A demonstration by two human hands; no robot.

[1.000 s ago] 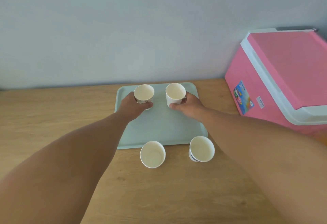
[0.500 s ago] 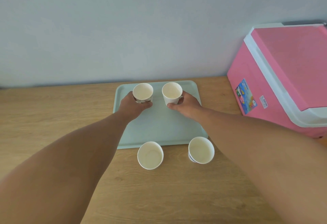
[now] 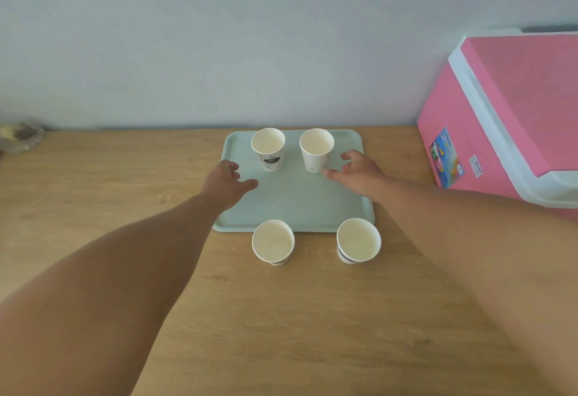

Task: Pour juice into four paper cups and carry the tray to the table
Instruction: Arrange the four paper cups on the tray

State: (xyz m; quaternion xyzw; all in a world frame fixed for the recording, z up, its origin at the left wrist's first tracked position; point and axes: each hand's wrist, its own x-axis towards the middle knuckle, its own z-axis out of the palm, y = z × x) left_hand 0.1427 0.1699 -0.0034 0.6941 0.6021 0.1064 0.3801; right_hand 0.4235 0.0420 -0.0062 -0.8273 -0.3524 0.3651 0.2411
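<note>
A pale green tray (image 3: 297, 204) lies on the wooden counter. Two white paper cups stand upright at its far end: a left cup (image 3: 269, 149) with a dark print and a right cup (image 3: 316, 149). Two more paper cups stand on the wood just in front of the tray, one on the left (image 3: 273, 241) and one on the right (image 3: 358, 240). All look empty. My left hand (image 3: 226, 181) hovers open over the tray's left side, just short of the left cup. My right hand (image 3: 359, 173) is open beside the right cup, thumb close to its base.
A pink cooler box (image 3: 506, 114) with a white-rimmed lid stands at the right on the wooden counter (image 3: 125, 195). A small glass dish (image 3: 20, 137) sits at the far left by the wall. No juice container is in view.
Both hands have let go of the two far cups and drawn back a little toward me. The cups now stand alone on the tray's far end.
</note>
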